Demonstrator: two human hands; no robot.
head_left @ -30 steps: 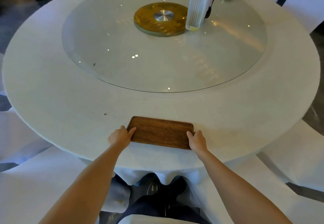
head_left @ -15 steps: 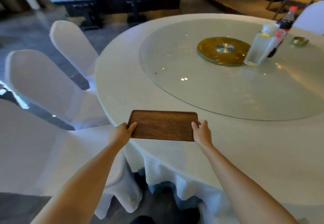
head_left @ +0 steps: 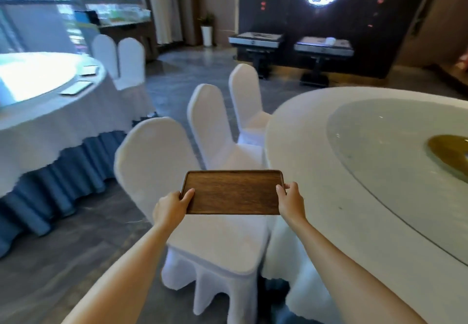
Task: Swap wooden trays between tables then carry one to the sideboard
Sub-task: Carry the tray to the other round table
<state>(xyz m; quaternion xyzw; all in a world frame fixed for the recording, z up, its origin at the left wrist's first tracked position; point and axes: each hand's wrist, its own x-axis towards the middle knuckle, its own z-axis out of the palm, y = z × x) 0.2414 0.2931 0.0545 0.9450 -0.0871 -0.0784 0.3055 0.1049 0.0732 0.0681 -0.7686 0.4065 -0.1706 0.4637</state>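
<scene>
A dark wooden tray (head_left: 234, 192) is held level in the air above a white-covered chair (head_left: 202, 222). My left hand (head_left: 172, 207) grips its left short edge and my right hand (head_left: 290, 202) grips its right short edge. The round table (head_left: 329, 171) with the white cloth and glass turntable lies to the right, apart from the tray. A second round table (head_left: 38, 110) with a blue skirt stands at the far left. On it lie two flat trays (head_left: 76, 88), washed out by the window light.
Two more white chairs (head_left: 217, 126) line the near table's left side. Two others (head_left: 119, 60) stand by the far table. Grey floor (head_left: 177, 77) runs between the tables. Two dark stands (head_left: 255, 39) sit before a dark wall. A wooden sideboard (head_left: 126, 29) stands under the window.
The tray has been lifted off the near table and carried left, over the chair. My view has swung left, bringing the second table into sight. Both hands keep their grip.
</scene>
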